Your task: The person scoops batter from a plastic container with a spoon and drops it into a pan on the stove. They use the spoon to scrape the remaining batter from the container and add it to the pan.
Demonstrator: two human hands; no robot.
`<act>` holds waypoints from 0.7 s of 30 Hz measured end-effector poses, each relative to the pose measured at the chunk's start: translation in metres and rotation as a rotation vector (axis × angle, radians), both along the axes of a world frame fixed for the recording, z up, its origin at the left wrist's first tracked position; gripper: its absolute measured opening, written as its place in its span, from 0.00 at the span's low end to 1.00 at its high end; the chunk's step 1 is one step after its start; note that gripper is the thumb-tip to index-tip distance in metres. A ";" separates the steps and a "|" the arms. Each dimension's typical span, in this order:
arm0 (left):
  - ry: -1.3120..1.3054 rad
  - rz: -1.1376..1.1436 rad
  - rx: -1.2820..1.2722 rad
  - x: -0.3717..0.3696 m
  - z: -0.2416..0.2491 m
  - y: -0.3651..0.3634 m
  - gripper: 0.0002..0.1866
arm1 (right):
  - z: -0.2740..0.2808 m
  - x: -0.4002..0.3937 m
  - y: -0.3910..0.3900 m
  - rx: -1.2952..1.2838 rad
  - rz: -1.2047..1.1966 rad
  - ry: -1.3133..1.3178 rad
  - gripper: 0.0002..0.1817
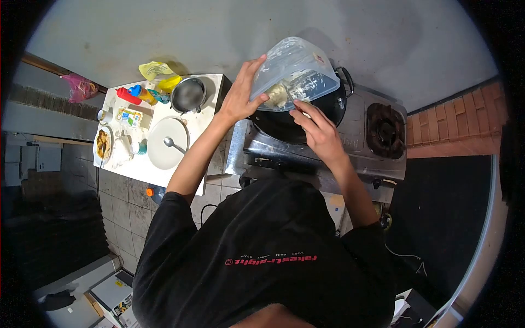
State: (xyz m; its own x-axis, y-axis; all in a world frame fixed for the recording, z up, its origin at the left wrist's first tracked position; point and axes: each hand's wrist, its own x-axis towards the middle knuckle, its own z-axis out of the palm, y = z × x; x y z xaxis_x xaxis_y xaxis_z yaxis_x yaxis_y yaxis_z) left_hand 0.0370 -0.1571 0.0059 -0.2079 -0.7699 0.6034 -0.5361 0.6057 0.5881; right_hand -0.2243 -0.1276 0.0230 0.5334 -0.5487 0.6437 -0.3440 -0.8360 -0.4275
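A clear plastic container [306, 63] is tipped on its side over a black wok [322, 116]. My left hand [243, 90] grips its left wall, thumb at the near rim and fingers around the outside. Pale, creamy food [277, 95] clings in the lower left of the container, and white smears coat its walls. My right hand [320, 131] is closed on a thin metal utensil [289, 93] that reaches into the container beside the food. The utensil's tip is hard to make out. The wok rests on the left side of a steel gas stove [350, 145].
A bare burner [386, 130] is on the stove's right. On the white table [164, 112] at left stand a metal pot [188, 95], a plate [164, 143] with a spoon [175, 145], sauce bottles [143, 94] and a plate of food [103, 145]. A brick wall [448, 121] borders the right.
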 end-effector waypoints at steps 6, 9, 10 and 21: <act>-0.019 0.016 0.017 0.002 -0.003 0.003 0.51 | -0.009 -0.007 0.005 0.128 0.086 0.002 0.15; -0.038 0.017 0.010 0.001 -0.005 0.008 0.50 | 0.002 -0.011 0.010 0.179 0.068 -0.079 0.17; -0.035 0.018 0.013 0.000 -0.005 0.009 0.50 | 0.000 -0.010 0.010 0.182 0.068 -0.076 0.17; 0.029 0.006 0.037 -0.005 -0.011 0.009 0.49 | -0.009 -0.018 0.015 0.235 0.096 -0.061 0.17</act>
